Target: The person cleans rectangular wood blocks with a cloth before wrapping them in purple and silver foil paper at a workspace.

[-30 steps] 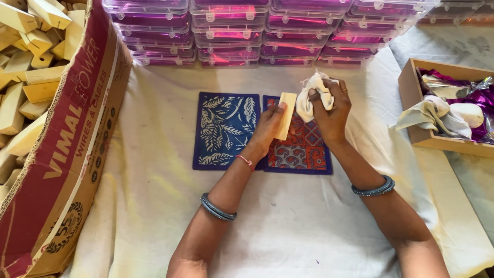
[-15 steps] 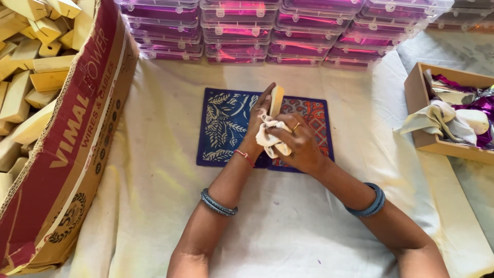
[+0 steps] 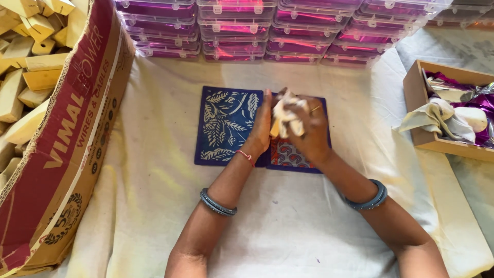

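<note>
1. The right hand (image 3: 309, 131) has its fingers (image 3: 301, 110) bunched around a white cloth (image 3: 285, 110), pressing it against a small pale block (image 3: 275, 128).
2. The left hand (image 3: 261, 126) stands on edge with its fingers held straight and together, flat against the block's far side; the block sits pinched between the two hands, mostly hidden by the cloth.
3. Both hands hover just above two patterned cards (image 3: 226, 126) that lie side by side on the surface (image 3: 288, 226), one blue with leaves, the other red and blue, largely covered by the hands.
4. The step in hand looks like wiping the block with the cloth. I judge that the next move calls for turning the block in the left fingers so that an unwiped face meets the cloth, with a firm grip so it does not slip.
5. Farther out, a big carton (image 3: 67, 154) of similar wooden blocks (image 3: 20, 77) stands at the left, rows of clear cases (image 3: 247, 31) with pink lining are stacked at the back, and a small box (image 3: 417, 103) with purple foil and cloth sits at the right.
</note>
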